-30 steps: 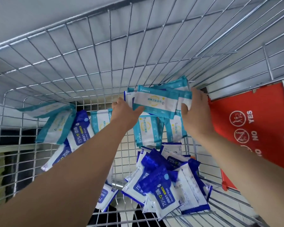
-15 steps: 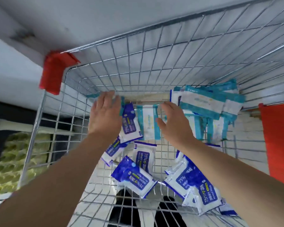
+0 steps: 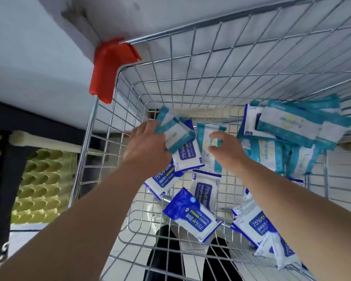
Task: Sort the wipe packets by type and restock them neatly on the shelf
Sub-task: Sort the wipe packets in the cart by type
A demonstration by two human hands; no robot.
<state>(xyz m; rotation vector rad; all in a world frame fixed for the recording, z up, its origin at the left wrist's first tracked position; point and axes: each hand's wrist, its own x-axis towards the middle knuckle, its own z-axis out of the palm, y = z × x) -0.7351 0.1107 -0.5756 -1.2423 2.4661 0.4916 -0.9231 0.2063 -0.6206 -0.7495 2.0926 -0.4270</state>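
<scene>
**Wipe packets (image 3: 204, 191) handled by both hands inside a wire cart**

A small bundle of teal-striped packets (image 3: 171, 130) is gripped by the left hand (image 3: 148, 142) toward the far left of the shopping cart (image 3: 211, 78). The fingers are hidden behind the bundle. A single teal packet (image 3: 206, 157) is pinched between the thumb and curled fingers of the right hand (image 3: 227, 149), just beside the left hand's bundle.

A blue alcohol wipe packet (image 3: 187, 159) marked 75% is seen between the two hands, partly covered by the bundle. Further blue packets (image 3: 190, 218) are scattered on the wire floor nearer the person, between and below the forearms.

A stack of teal packets (image 3: 288, 124) is piled at the far right of the cart, near the right hand and well apart from the left. A red corner bumper (image 3: 109, 67) is fitted to the cart's far left corner, beside a grey wall (image 3: 39, 47).
</scene>
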